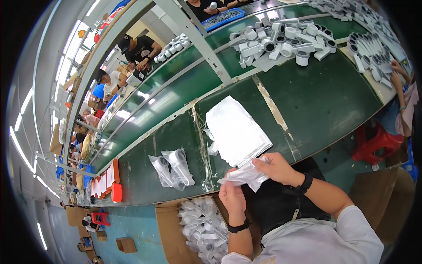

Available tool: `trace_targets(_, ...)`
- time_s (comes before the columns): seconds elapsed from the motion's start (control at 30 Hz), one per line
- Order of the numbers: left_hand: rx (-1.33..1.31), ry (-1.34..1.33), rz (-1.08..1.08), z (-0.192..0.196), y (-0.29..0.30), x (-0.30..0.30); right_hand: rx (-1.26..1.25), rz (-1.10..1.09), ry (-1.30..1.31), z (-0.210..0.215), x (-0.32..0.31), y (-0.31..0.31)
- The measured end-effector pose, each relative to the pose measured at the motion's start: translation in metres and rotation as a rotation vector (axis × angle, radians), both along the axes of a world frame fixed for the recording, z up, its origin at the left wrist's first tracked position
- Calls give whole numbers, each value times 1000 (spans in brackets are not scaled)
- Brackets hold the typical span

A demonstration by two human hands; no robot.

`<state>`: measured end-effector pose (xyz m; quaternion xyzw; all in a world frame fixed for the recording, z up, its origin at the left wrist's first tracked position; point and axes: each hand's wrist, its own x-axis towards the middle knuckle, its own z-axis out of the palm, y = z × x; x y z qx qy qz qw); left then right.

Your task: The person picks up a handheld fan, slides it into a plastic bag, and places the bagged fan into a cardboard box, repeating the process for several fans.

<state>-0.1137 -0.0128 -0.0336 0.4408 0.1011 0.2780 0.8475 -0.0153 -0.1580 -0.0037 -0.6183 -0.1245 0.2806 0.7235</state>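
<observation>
Between my two hands is a crumpled clear plastic bag (247, 175), just past the table's near edge. My left hand (232, 199) pinches its lower left end. My right hand (281, 169) grips the other side, thumb on top. Whether anything is inside the bag cannot be made out. Beyond my hands lies a stack of flat white plastic bags (236, 130) on the green table (316, 94). To the left lie a bagged white handled part with a ring-shaped head (179, 166) and another bagged part (161, 169) beside it.
A large pile of white and grey handled parts (285, 42) lies at the far right. Below the table, an open cardboard box (165, 229) holds many bagged parts. Orange-red trays (115, 171) stand at the left end. A co-worker's hands (398, 72) are at the right; other people sit along the line.
</observation>
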Motion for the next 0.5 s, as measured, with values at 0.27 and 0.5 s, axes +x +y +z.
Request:
trace_targets(0.27, -305, -33, -90, 20, 0, 11, 93, -6, 106, -2, 8, -5)
trace_targets(0.5, -3, 81, 40, 28, 6, 27, 108, 57, 164, -5, 16, -8)
